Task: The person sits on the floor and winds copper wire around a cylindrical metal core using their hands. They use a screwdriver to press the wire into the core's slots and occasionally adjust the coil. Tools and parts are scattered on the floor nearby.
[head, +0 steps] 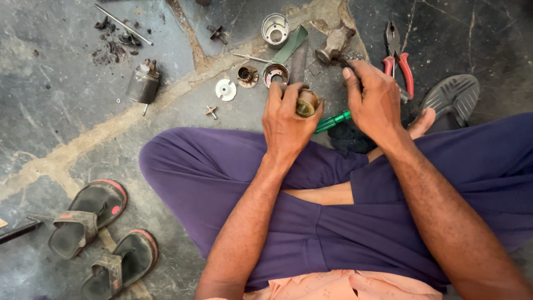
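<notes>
Left hand [286, 119] grips a small brass-coloured cylinder part [306, 104] over the stone floor [66, 122], just above the knee. Right hand [373, 100] is closed on a hammer [333, 44] handle, head resting beside it. Green screwdriver [333, 121] lies between the hands. Red pliers [398, 55] just right. Metal cups [275, 28], discs and a grey motor body [143, 83] scattered beyond; sandals [102, 239] lower left.

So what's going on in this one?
A person sits cross-legged on a stone floor among small metal parts. The left hand grips a brass-coloured cylindrical part upright. The right hand holds a hammer by its handle, head lying near the parts. Red-handled pliers, a green screwdriver and a small motor body lie nearby; sandals sit aside.
</notes>
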